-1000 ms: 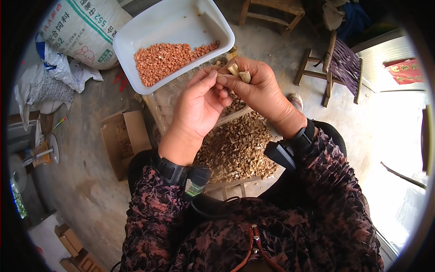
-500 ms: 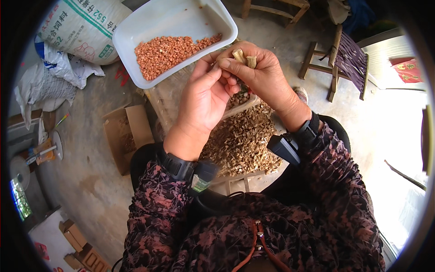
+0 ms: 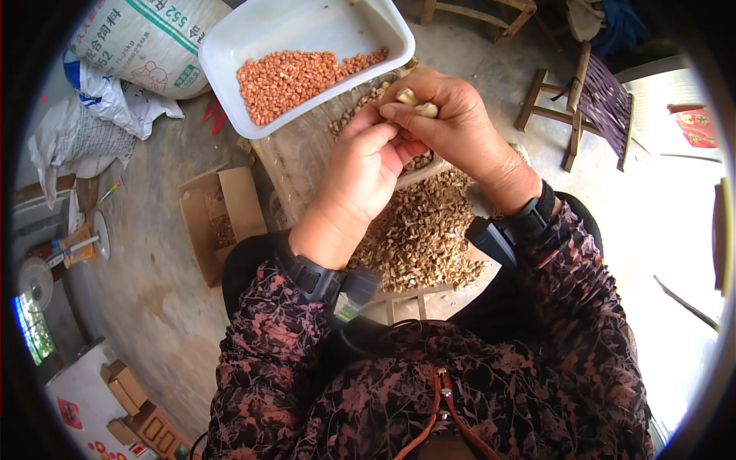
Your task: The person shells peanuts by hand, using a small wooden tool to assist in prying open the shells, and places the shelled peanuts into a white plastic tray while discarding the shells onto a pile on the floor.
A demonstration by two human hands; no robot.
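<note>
My right hand (image 3: 445,111) is closed around a wooden tool (image 3: 408,97) with two pale, stubby ends sticking out above the thumb. Close against it is my left hand (image 3: 364,165), its thumb and fingers pinched together. Whatever lies between the fingertips is hidden. Beneath my hands spreads a heap of broken peanut shells (image 3: 422,238). Some unshelled peanuts (image 3: 418,161) show in a container just below my right hand. Shelled red peanuts (image 3: 287,80) lie in a white plastic basin (image 3: 322,27) beyond my left hand.
A low table (image 3: 295,165) carries the basin and the shells. An open cardboard box (image 3: 245,201) stands on the floor to the left. Far left are a printed feed sack (image 3: 146,46) and crumpled white bags (image 3: 84,138). A folding stool (image 3: 602,111) stands far right.
My hands have shifted slightly right, staying pressed together. The tool's two ends have tilted and show less above my right thumb. The whole view has shifted a little too.
</note>
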